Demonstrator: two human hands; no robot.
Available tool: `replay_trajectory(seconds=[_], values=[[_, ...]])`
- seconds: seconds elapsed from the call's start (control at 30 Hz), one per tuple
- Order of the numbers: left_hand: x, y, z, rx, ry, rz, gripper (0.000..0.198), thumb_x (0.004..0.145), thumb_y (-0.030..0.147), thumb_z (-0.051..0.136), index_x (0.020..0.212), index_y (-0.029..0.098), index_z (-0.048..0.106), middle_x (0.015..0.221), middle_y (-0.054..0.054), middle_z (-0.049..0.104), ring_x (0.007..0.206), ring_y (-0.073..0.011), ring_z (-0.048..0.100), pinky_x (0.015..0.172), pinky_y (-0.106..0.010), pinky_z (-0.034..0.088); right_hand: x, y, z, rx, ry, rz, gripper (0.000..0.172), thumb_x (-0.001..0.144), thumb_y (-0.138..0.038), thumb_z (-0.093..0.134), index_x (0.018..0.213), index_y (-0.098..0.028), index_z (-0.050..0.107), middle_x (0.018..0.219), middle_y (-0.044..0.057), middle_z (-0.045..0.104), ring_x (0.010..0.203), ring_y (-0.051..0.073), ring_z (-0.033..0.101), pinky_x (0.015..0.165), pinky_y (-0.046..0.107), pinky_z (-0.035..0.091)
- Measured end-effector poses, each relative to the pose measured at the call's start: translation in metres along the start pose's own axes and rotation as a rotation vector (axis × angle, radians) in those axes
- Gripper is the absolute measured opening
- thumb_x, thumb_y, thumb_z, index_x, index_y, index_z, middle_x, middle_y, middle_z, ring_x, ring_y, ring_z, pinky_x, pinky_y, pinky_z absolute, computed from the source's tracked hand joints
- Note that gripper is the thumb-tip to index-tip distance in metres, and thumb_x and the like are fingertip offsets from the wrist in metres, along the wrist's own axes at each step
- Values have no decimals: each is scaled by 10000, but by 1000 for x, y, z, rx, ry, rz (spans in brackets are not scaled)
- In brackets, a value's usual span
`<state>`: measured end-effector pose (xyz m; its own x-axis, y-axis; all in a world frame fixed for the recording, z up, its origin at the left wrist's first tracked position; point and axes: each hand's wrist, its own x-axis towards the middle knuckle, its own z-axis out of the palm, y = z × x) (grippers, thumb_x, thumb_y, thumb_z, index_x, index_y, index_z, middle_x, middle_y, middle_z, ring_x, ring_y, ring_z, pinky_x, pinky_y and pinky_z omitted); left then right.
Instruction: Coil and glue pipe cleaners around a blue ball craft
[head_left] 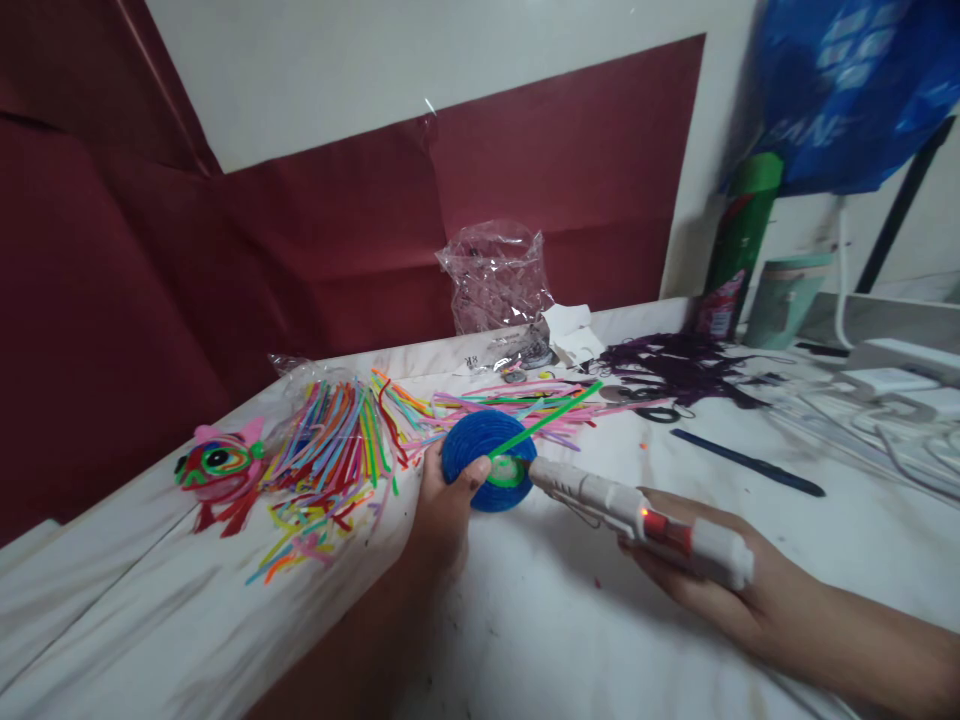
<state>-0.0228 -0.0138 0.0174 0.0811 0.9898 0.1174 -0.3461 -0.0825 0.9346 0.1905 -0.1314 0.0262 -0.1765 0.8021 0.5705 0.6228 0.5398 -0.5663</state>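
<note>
My left hand [444, 505] grips a round blue coil of pipe cleaner [480, 455] with a green centre, thumb pressed on its face. A green pipe cleaner [551, 420] sticks out from the centre toward the upper right. My right hand [697, 575] holds a white glue gun [637, 515] with a red band and a lit red light. Its nozzle touches the green centre of the coil.
A heap of coloured pipe cleaners [337, 440] lies on the white table [562, 620], beside a pink and green pipe-cleaner figure [217, 465]. Further back are a clear plastic bag [499, 275], purple pipe cleaners [675, 365], a dark blue pen [746, 462], a green can [739, 240] and white cables [885, 400].
</note>
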Motion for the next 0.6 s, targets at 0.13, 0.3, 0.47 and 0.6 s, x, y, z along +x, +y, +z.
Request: replay_trajectory(seconds=[0.13,0.3,0.47,0.6], values=[[1,0,1,-1,8,1,620,610,343,786,1156,195,532,963,-54,680,859,-210,642,811,-347,495,1,0,-1,11,-110,-27,98,903,-214,471,859,-201,557,714,30,597,620,170,565,564,285,497],[-1,3,4,-6,16,-16,602,600,331,788,1132,190,544,918,-44,688,818,-200,645,778,-332,503,2,1,-1,24,-107,-33,99,894,-199,473,816,-206,533,701,17,566,607,161,535,560,284,477],[-4,4,7,-29,-14,-19,614,615,293,783,1161,190,524,946,-51,690,836,-195,648,794,-332,508,1,-1,-1,22,-115,-36,93,903,-214,464,836,-206,527,712,23,562,618,167,531,568,287,473],[-7,3,9,-40,-7,-39,634,609,285,787,1181,201,526,984,-56,692,874,-212,659,831,-352,504,2,-3,-2,39,-114,-50,101,894,-214,474,808,-211,526,691,17,550,595,161,520,548,278,465]])
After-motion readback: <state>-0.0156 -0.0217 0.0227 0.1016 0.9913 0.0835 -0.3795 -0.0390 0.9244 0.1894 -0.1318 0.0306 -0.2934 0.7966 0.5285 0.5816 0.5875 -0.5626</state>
